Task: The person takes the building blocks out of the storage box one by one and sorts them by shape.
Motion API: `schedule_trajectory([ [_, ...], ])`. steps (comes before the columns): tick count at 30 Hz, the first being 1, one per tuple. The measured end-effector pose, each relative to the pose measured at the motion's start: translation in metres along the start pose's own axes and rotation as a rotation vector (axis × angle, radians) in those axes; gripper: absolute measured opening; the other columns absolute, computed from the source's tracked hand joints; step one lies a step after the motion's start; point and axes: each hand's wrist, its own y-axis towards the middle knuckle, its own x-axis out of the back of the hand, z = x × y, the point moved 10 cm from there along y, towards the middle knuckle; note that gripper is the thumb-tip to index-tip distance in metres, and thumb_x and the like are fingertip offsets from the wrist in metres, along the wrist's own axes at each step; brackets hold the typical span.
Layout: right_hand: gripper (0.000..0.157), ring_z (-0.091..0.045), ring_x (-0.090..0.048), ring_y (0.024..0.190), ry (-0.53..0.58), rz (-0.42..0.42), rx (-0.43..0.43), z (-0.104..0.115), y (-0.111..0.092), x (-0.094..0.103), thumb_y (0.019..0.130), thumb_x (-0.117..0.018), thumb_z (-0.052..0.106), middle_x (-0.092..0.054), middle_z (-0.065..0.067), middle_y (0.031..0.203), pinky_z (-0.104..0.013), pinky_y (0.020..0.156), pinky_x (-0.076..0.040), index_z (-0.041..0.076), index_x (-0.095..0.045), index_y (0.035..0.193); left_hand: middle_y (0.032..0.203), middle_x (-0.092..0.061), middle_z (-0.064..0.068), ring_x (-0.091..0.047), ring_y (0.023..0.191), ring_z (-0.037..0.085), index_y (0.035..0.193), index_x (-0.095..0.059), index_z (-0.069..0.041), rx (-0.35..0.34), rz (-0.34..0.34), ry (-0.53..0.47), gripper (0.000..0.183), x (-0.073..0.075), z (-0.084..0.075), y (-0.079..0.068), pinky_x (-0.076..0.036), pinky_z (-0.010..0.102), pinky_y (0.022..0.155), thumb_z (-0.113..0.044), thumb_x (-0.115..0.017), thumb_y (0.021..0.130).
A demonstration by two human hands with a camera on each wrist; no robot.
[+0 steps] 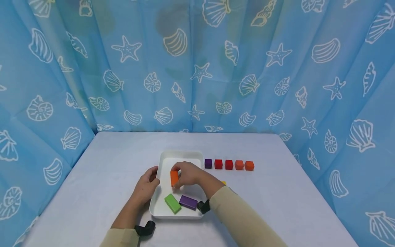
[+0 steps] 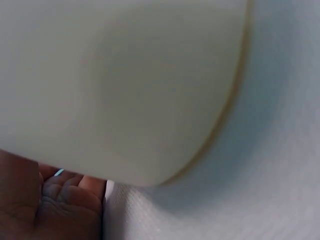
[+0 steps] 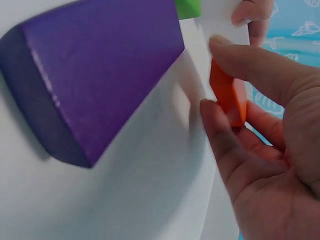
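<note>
A white tray (image 1: 166,160) stands on the table. My left hand (image 1: 146,185) holds its left side, thumb at the rim and fingers along the outer wall. In the left wrist view the tray's wall (image 2: 150,100) fills much of the frame, with the left hand's fingers (image 2: 70,200) beside it. Over the inside of the tray, my right hand (image 1: 189,175) pinches an orange block (image 1: 174,178) between thumb and fingertips. Nearer me in the tray lie a green block (image 1: 172,203) and a purple block (image 1: 188,202), close together. The purple block (image 3: 100,70) looms large in the right wrist view.
Right of the tray, a row of small cubes runs along the table: a purple cube (image 1: 208,163), red cubes (image 1: 218,164) and orange cubes (image 1: 249,165). A yellow piece (image 1: 223,183) is mostly hidden by the right forearm. A blue shell-print curtain (image 1: 191,68) surrounds the white table (image 1: 277,206).
</note>
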Motion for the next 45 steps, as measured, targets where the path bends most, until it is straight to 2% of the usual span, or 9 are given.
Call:
schedule_trajectory([
  [6, 0.064, -0.013, -0.066, 0.1, 0.107, -0.041, 0.022, 0.001, -0.016, 0.015, 0.079, -0.096, 0.02, -0.067, 0.002, 0.131, -0.029, 0.081, -0.06, 0.016, -0.069, 0.137, 0.16, -0.047, 0.023, -0.045, 0.148, 0.041, 0.161, -0.041, -0.003, -0.002, 0.003, -0.003, 0.063, -0.003, 0.0, -0.002, -0.037, 0.057, 0.12, -0.006, -0.052, 0.099],
  [14, 0.072, -0.018, -0.066, 0.107, 0.154, -0.133, -0.036, -0.018, -0.051, 0.047, 0.078, -0.097, 0.024, -0.068, 0.002, 0.123, -0.036, 0.084, -0.063, 0.022, -0.067, 0.143, 0.161, -0.046, 0.023, -0.043, 0.149, 0.042, 0.162, -0.039, -0.003, -0.015, 0.0, 0.013, 0.064, 0.0, -0.003, -0.003, -0.035, 0.057, 0.121, -0.008, -0.052, 0.1],
  [21, 0.075, -0.021, -0.067, 0.103, 0.153, -0.21, -0.079, -0.055, -0.086, 0.064, 0.075, -0.098, 0.024, -0.067, -0.002, 0.119, -0.037, 0.082, -0.065, 0.02, -0.066, 0.142, 0.161, -0.046, 0.023, -0.044, 0.148, 0.042, 0.162, -0.038, -0.002, -0.029, 0.015, -0.002, 0.063, -0.002, 0.0, -0.003, -0.035, 0.058, 0.12, -0.009, -0.05, 0.101],
  [28, 0.077, -0.021, -0.066, 0.102, 0.143, -0.249, -0.132, -0.098, -0.119, 0.075, 0.071, -0.1, 0.021, -0.067, -0.003, 0.115, -0.038, 0.079, -0.065, 0.019, -0.067, 0.14, 0.16, -0.047, 0.021, -0.044, 0.149, 0.041, 0.163, -0.038, -0.003, -0.026, 0.02, -0.002, 0.064, -0.002, -0.002, -0.004, -0.035, 0.058, 0.121, -0.011, -0.05, 0.1],
  [38, 0.072, -0.018, -0.064, 0.097, 0.077, -0.262, -0.231, -0.152, -0.144, 0.08, 0.069, -0.101, 0.015, -0.065, 0.001, 0.115, -0.035, 0.077, -0.065, 0.019, -0.07, 0.134, 0.161, -0.046, 0.021, -0.043, 0.149, 0.04, 0.164, -0.036, -0.003, -0.02, 0.03, -0.021, 0.065, -0.002, -0.003, -0.003, -0.034, 0.057, 0.121, -0.01, -0.049, 0.1],
  [45, 0.072, -0.021, -0.062, 0.098, 0.052, -0.212, -0.277, -0.169, -0.15, 0.08, 0.069, -0.101, 0.017, -0.064, 0.001, 0.108, -0.034, 0.075, -0.064, 0.018, -0.07, 0.135, 0.162, -0.045, 0.022, -0.041, 0.15, 0.041, 0.164, -0.035, -0.003, -0.006, 0.028, -0.004, 0.066, -0.001, -0.003, -0.003, -0.033, 0.057, 0.122, -0.011, -0.049, 0.1],
])
